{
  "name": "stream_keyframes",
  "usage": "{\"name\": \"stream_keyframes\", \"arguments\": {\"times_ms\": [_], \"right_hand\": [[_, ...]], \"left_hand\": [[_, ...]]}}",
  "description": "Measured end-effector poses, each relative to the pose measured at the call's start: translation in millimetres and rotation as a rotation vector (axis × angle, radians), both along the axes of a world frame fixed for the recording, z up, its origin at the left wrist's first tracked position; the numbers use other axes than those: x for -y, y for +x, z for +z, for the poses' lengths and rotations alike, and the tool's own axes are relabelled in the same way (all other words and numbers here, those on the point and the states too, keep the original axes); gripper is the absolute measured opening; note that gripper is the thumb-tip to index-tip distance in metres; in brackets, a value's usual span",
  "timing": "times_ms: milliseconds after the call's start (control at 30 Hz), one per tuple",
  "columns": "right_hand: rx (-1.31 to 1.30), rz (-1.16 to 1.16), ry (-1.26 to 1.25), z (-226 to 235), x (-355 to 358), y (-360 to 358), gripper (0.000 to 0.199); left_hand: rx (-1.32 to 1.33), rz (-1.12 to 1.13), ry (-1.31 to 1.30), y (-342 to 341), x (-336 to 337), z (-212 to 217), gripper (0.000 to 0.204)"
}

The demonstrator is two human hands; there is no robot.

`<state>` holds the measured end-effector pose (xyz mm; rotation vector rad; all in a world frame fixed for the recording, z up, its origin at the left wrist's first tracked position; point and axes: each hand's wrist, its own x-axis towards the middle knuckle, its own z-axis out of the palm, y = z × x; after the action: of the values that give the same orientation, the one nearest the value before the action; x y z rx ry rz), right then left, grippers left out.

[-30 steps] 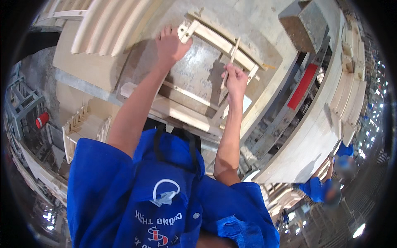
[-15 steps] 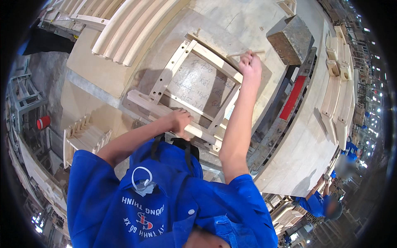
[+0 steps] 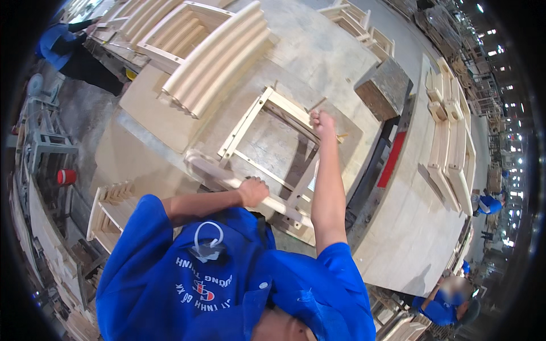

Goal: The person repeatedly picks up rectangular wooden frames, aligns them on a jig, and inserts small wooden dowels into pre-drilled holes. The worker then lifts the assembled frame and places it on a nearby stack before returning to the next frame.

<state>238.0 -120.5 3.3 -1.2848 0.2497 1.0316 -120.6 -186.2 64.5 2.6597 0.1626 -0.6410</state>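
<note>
A pale wooden frame (image 3: 243,129) lies on the worktable in front of me, with dark holes in its side rail. My left hand (image 3: 254,192) is closed over a smooth wooden post (image 3: 211,169) along the frame's near side. Above the frame's far right corner, my right hand (image 3: 323,122) makes a fist around a thin stick-like piece (image 3: 319,103). One end sticks out on the far side of the fist, and a yellowish tip shows on the other. What kind of tool or part it is, I cannot make out.
Curved slatted wooden panels (image 3: 219,54) are stacked at the far left. A heavy metal-looking block (image 3: 384,88) stands at the right, near a red strip (image 3: 392,159). More wooden frames (image 3: 449,136) lie on the right-hand table. Co-workers in blue are at the left and right edges.
The whole view has shifted, bringing more of the far side into sight. My right fist has turned, and the thin piece in it is now tilted. My left hand stays on the post.
</note>
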Motion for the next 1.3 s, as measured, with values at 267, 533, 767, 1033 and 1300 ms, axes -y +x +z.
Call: {"name": "stream_keyframes", "arguments": {"times_ms": [267,533,767,1033,1300], "right_hand": [[0.915,-0.436,-0.083,257,189,-21,0.022],[1.151,-0.274,-0.545,189,327,-96,0.023],[0.833,0.06,-0.686,113,328,-248,0.018],[0.768,0.279,-0.713,90,318,-303,0.022],[0.801,0.354,-0.749,99,307,-296,0.024]], "left_hand": [[0.107,0.389,0.024,-32,-59,133,0.042],[0.488,0.838,0.151,51,-335,196,0.06],[0.203,0.826,0.357,83,-499,134,0.076],[0.203,0.894,0.276,105,-523,111,0.084],[0.196,1.004,0.101,102,-514,112,0.08]]}}
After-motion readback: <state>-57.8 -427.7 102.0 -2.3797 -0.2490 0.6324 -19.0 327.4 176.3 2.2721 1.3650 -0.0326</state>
